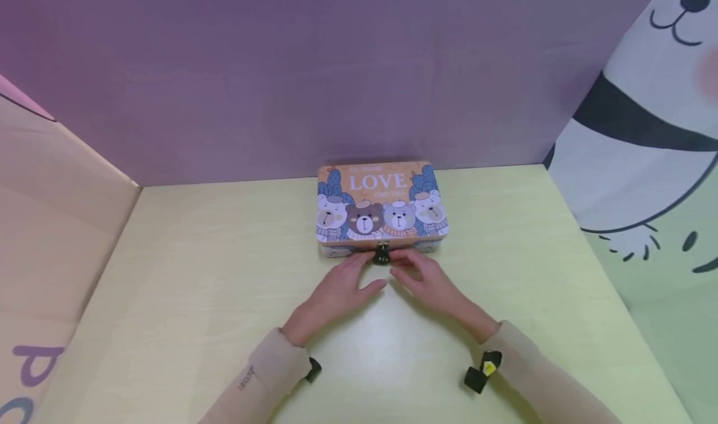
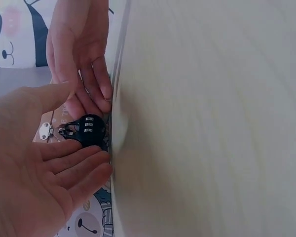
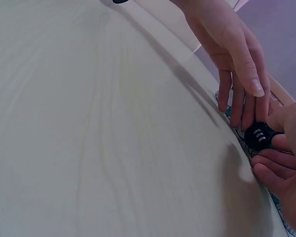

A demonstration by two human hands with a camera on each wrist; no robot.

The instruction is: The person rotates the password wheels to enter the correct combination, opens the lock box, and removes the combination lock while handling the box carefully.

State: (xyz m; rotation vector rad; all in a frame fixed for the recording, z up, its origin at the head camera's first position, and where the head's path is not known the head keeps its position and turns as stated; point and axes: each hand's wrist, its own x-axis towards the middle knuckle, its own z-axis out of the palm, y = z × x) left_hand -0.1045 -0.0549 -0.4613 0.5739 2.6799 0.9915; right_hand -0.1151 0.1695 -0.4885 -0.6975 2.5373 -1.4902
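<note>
A tin box (image 1: 378, 190) with printed bears and the word LOVE lies at the table's back edge. From its front clasp hangs a small black combination padlock (image 1: 382, 255), whose three number dials show in the left wrist view. My left hand (image 1: 339, 290) is at the padlock's left side, its fingers nearly straight and the thumb held apart. On the other side, my right hand (image 1: 429, 284) has its fingertips beside the padlock, lightly bent. Neither thumb presses on the padlock (image 2: 92, 130). In the right wrist view, fingertips from both sides flank the padlock (image 3: 257, 136).
The pale wooden table (image 1: 213, 274) spreads around the box. A purple wall panel (image 1: 269, 87) stands right behind it, with printed panels at left and right. Each wrist wears a black device (image 1: 477, 377).
</note>
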